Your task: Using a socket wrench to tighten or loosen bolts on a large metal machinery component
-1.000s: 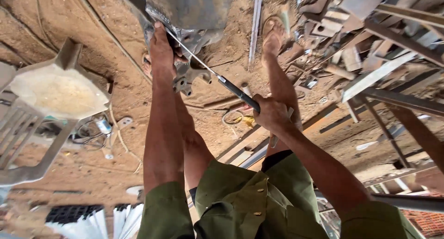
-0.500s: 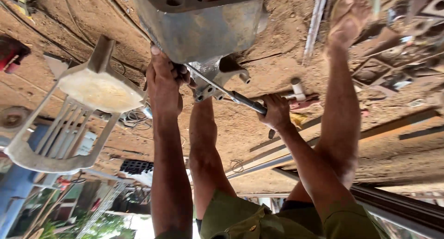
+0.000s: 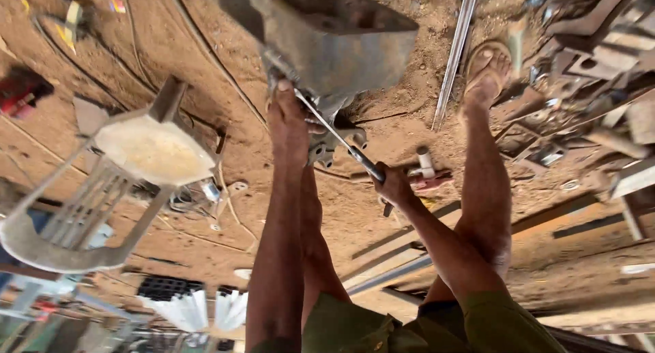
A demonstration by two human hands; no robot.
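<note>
My left hand [image 3: 290, 121] reaches to the foot of a grey metal box [image 3: 334, 39] on the dirt ground, with its fingers curled over a small grey metal fitting [image 3: 336, 143]. My right hand [image 3: 394, 186] grips the dark handle of a long thin tool [image 3: 341, 138]. The tool's bright shaft runs up past my left hand toward the box. My bare legs stand on either side of my arms, and the right foot wears a sandal [image 3: 488, 63].
A white plastic chair [image 3: 129, 168] stands at the left. A long metal rod [image 3: 456, 59] lies beside the box, and a red and white tool [image 3: 430, 177] lies behind my right hand. Scrap metal pieces [image 3: 600, 52] pile up at the right, above wooden planks [image 3: 573, 223].
The view has swung and drawn closer to the grey box. Both hands stay on the fitting and the tool, and the tool's handle has come a little toward me.
</note>
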